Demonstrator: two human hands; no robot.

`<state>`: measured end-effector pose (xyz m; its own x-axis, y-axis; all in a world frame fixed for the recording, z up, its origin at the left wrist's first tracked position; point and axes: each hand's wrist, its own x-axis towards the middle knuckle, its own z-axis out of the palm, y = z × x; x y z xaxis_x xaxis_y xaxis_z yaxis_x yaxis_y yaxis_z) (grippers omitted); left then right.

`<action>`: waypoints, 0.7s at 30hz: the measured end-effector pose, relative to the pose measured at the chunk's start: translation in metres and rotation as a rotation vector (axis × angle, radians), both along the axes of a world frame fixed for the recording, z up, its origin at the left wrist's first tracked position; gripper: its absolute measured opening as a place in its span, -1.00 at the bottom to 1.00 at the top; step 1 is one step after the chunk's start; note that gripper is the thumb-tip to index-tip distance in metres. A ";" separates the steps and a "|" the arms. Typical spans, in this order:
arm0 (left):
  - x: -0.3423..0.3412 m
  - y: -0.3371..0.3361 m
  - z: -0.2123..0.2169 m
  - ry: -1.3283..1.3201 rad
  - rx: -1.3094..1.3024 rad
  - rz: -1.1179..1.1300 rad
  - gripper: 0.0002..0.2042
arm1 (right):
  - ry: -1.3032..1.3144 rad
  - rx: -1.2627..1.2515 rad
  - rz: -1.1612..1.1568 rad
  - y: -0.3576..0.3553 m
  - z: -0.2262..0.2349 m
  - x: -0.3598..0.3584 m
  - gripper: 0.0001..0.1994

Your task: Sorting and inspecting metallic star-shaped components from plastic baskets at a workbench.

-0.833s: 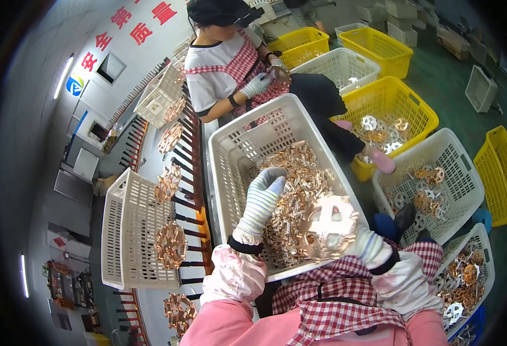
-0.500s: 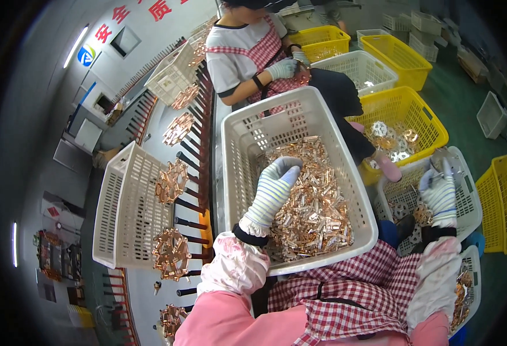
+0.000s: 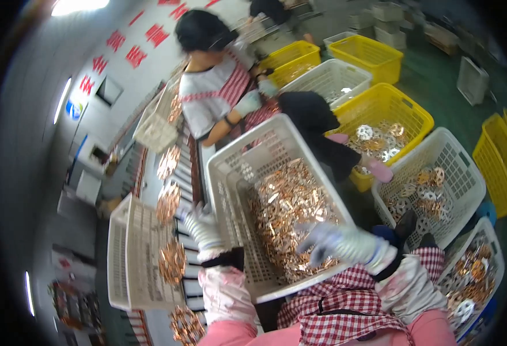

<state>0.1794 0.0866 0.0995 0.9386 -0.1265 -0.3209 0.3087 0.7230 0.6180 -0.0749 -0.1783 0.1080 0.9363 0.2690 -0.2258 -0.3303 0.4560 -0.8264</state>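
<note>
A white plastic basket (image 3: 341, 199) in front of me holds a heap of small copper-coloured metal pieces (image 3: 291, 210). My right hand (image 3: 345, 245), in a striped glove, hangs over the near right part of that heap with its fingers stretched out and apart, though blurred. Just past the basket's left wall, my left hand (image 3: 201, 229), gloved alike, reaches beside a row of dark pegs. Its fingers are smeared by motion near a round cluster of copper-coloured parts (image 3: 169, 203), so contact is unclear. Another such cluster (image 3: 173, 262) sits nearer to me.
Left of the pegs stands another white basket (image 3: 121, 259). At right are a white basket (image 3: 464, 210) of round metal parts, a yellow basket (image 3: 420, 112) and a fuller white basket (image 3: 495, 254). A co-worker (image 3: 207, 86) sits beyond my basket, legs along its far right side.
My left hand has moved left from over the heap to the pegs. My right hand has left the right-hand basket and come over the heap. The whole view has shifted.
</note>
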 end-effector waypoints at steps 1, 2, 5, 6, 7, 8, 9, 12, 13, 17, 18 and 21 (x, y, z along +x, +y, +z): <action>0.036 0.085 -0.040 -0.577 0.054 0.147 -0.76 | -0.152 -0.187 0.125 0.029 -0.015 -0.002 -0.52; 0.030 0.045 -0.033 -0.492 0.053 0.316 -0.75 | -0.239 -0.413 0.172 0.031 -0.039 0.002 -0.50; 0.037 0.060 -0.015 -0.103 -0.136 0.536 -0.63 | -0.241 -0.911 0.212 0.032 -0.017 -0.003 -0.44; 0.046 0.071 -0.021 -0.108 -0.144 0.561 -0.57 | -0.241 -0.904 0.189 0.033 -0.018 -0.003 -0.44; 0.044 0.069 -0.018 -0.180 -0.114 0.583 -0.53 | -0.213 -0.884 0.204 0.032 -0.019 -0.003 -0.44; 0.043 0.066 -0.018 -0.253 -0.085 0.605 -0.48 | -0.186 -0.864 0.222 0.031 -0.022 -0.002 -0.44; 0.043 0.064 -0.018 -0.309 -0.049 0.628 -0.47 | -0.210 -0.860 0.196 0.033 -0.031 -0.001 -0.44; 0.011 0.021 0.003 -0.255 0.006 0.684 -0.53 | -0.260 -0.914 0.178 0.030 -0.039 0.002 -0.44; 0.012 0.027 0.002 -0.314 0.035 0.625 -0.53 | -0.284 -0.923 0.160 0.031 -0.041 0.003 -0.43; -0.034 -0.007 0.041 -0.609 0.280 0.532 -0.58 | -0.217 -0.860 0.120 0.032 -0.046 0.010 -0.37; -0.054 -0.031 0.062 -0.846 0.433 0.411 -0.53 | -0.219 -0.858 0.124 0.037 -0.051 0.013 -0.37; -0.083 -0.066 0.057 -0.724 0.289 -0.263 -0.48 | -0.220 -0.825 -0.276 0.040 -0.057 0.010 -0.30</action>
